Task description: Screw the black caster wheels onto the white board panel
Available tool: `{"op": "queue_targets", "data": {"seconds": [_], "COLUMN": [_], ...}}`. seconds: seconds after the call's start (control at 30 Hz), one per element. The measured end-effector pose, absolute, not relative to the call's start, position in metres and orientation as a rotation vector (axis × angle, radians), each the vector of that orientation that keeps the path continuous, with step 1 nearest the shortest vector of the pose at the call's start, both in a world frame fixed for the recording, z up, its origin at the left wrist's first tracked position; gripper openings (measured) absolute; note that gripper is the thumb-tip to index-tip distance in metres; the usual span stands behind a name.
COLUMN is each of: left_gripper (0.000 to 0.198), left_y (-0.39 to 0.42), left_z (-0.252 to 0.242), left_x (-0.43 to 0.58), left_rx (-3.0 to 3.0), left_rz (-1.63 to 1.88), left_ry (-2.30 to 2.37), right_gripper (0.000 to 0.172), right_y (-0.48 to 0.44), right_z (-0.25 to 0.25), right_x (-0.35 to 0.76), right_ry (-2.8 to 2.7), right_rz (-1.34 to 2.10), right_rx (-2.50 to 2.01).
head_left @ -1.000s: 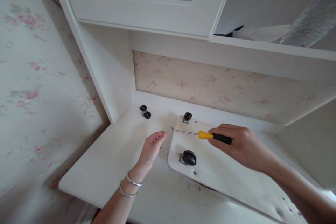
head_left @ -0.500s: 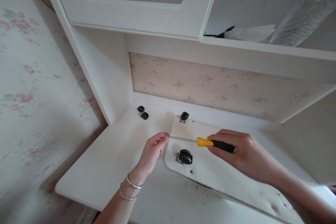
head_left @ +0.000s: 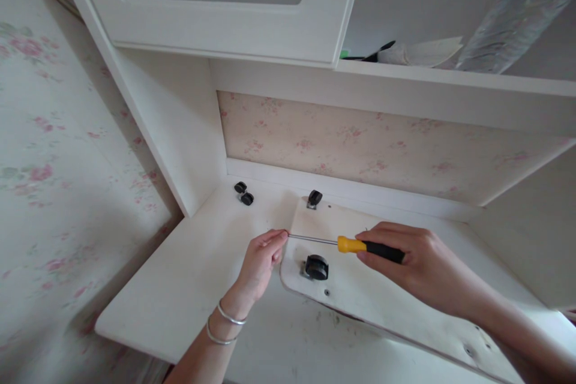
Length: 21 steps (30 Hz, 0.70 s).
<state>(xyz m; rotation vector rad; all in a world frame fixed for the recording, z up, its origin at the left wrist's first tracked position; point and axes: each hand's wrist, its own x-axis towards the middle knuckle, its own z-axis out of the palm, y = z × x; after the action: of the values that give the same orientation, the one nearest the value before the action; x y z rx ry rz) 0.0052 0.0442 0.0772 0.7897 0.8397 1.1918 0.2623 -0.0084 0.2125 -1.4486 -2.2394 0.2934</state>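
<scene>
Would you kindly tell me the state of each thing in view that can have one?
Screwdriver, level, gripped by its handle.
Right hand, closed on the handle.
Left hand, fingertips pinched at the screwdriver's tip.
Board, lying flat on the desk.
Near caster, mounted on the board.
Far caster, mounted at the board's far corner.
Two casters, loose on the desk.

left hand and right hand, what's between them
In the head view the screwdriver spans the gap: the right hand grips its handle, its metal shaft reaches the fingertips of the left hand. Under the shaft lies the white board with a black caster.
</scene>
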Motion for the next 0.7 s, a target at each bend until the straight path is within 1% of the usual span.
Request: {"op": "queue_targets", "data": {"seconds": [0.23,0.37,0.43,0.57,0.63,0.7], "left_gripper": [0.023,0.024,0.023,0.022,0.023,0.024], "left_y": [0.039,0.039,0.04,0.04,0.04,0.04], "left_z": [0.086,0.092,0.095,0.101,0.104,0.105], "left_x": [0.012,0.015,0.016,0.02,0.022,0.023], "left_rx": [0.416,0.185,0.118,0.06,0.064,0.086], "left_rz": [1.099,1.058,1.059,1.08,1.084,1.084], "left_ry": [0.651,0.574,0.538,0.526,0.527,0.529], "right_gripper": [0.023,0.021,0.021,0.025,0.029,0.036], "right_y": [-0.014,-0.026,-0.035,-0.053,-0.059,-0.063], "right_z": [0.205,0.192,0.183,0.167,0.16,0.152], "right_x": [0.261,0.253,0.247,0.238,0.237,0.239], "right_ry": [-2.163,-2.095,-2.081,-2.175,-2.256,-2.31], "right_rz": [0.299,0.226,0.097,-0.368,-0.547,-0.644], "right_rx": [-1.47,-1.446,-1.397,-1.256,-1.199,-1.164]}}
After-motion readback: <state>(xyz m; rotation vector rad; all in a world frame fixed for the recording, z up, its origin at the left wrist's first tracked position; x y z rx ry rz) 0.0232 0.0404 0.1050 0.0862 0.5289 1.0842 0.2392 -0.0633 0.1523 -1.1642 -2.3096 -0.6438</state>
